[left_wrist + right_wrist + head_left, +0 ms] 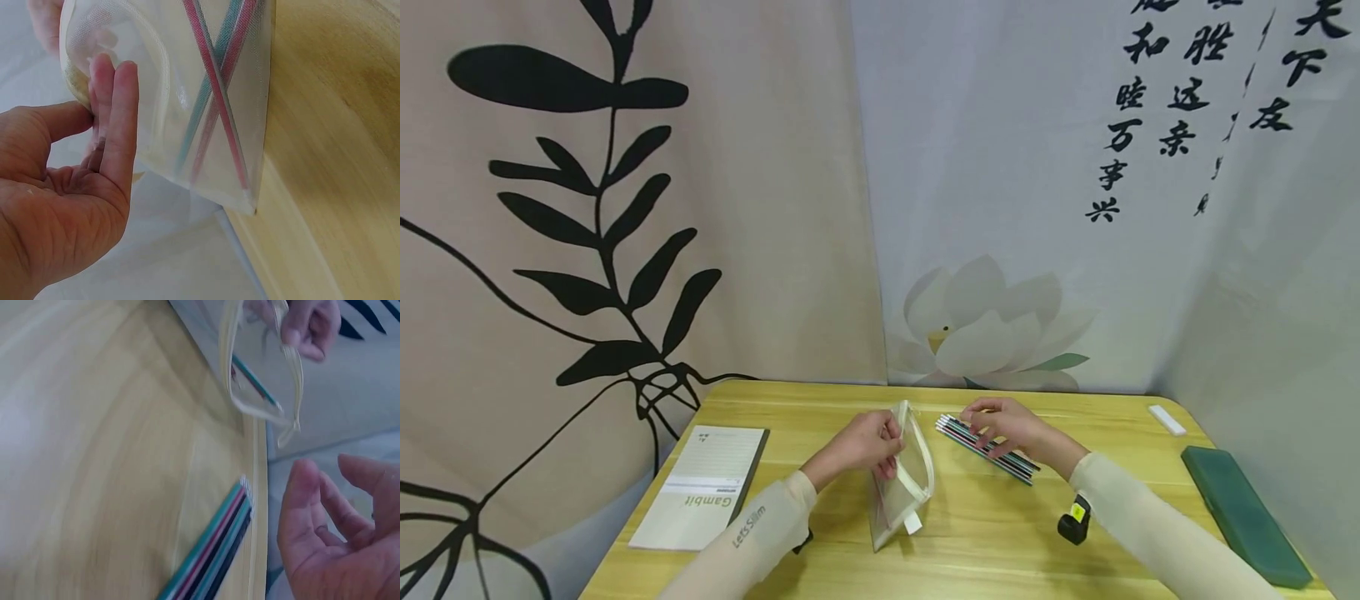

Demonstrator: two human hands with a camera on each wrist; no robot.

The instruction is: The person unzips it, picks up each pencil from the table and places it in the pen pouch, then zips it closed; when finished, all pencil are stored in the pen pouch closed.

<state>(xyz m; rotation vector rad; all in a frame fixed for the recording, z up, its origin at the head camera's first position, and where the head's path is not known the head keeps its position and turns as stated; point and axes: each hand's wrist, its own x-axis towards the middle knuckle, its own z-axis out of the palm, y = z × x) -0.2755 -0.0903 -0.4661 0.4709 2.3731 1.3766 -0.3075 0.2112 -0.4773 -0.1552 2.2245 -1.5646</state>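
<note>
My left hand (867, 442) pinches the edge of a pale mesh zipper pouch (889, 510), its mouth gaping toward the right. In the left wrist view, red and teal pencils (220, 94) lie crossed inside the pouch. A bundle of several pencils (1021, 468), striped in teal, red and black tones, rests on the table to the pouch's right. Over that bundle hovers my right hand (1011, 427), fingers loosely bent. The right wrist view shows its thumb and fingertips apart with nothing between them, beside the pencil ends (215, 540).
On the left of the wooden table (820, 567) lies a notebook (700, 487) with "Gambit" on its cover. A long green case (1247, 517) sits along the right edge, with a small white bar (1167, 420) behind it. Printed curtains (790, 208) hang behind the table.
</note>
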